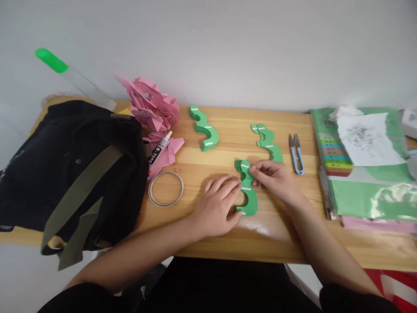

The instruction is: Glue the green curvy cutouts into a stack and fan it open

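Note:
A wavy green paper cutout stack (250,203) with white strips lies in front of me on the wooden table. My left hand (219,204) rests flat at its left side, fingers stretched, fingertips and thumb touching its edge. At the upper right edge, thumb and index finger of my right hand (272,176) pinch the same stack; the other fingers are curled under and partly hidden. Two similar stacks lie farther back: one green cutout stack (208,132) to the left and another green cutout stack (267,138) just beyond my right hand.
Blue-handled thread snips (297,158) lie right of my right hand. A tape roll (149,194), a glue tube (159,151) and crumpled pink paper (153,102) are on the left, beside a black bag (91,143). Green packets (365,191) bearing a white paper sheet (371,139) occupy the right.

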Action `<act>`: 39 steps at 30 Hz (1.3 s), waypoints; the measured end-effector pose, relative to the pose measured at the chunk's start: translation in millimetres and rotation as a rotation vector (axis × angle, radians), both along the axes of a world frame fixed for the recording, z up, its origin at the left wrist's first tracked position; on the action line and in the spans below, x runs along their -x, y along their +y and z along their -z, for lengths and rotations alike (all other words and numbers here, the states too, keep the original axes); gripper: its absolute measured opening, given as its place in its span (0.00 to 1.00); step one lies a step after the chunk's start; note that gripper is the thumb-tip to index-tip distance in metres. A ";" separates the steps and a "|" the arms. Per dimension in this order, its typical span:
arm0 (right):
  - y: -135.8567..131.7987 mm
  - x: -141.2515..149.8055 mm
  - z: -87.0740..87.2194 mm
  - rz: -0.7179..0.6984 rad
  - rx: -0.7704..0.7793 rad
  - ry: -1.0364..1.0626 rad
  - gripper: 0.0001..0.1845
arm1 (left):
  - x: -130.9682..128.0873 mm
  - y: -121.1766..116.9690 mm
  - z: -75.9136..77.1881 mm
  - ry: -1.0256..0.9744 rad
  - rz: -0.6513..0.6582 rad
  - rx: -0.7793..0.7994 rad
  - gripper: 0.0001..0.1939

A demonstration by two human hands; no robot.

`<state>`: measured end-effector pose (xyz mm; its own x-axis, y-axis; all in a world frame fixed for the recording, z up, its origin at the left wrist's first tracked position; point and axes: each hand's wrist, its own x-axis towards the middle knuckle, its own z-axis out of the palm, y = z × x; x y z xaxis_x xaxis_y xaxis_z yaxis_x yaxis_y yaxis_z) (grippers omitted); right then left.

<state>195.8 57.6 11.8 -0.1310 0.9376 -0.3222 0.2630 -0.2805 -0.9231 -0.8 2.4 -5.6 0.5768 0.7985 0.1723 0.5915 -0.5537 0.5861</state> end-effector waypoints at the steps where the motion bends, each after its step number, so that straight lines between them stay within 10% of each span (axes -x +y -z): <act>1: 0.2 0.8 0.7 0.010 0.006 -0.002 0.25 | -0.2 0.2 -0.4 -0.001 0.000 -0.001 0.25; 39: -1.4 16.5 13.0 0.019 -0.318 -0.572 0.05 | -13.0 26.4 -14.4 0.262 0.110 -0.148 0.20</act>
<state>179.3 56.2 -1.2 -0.0032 0.9991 -0.0427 0.7351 -0.0266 -0.6775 12.2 28.8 8.8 0.6985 0.7061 0.1163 0.6433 -0.6908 0.3301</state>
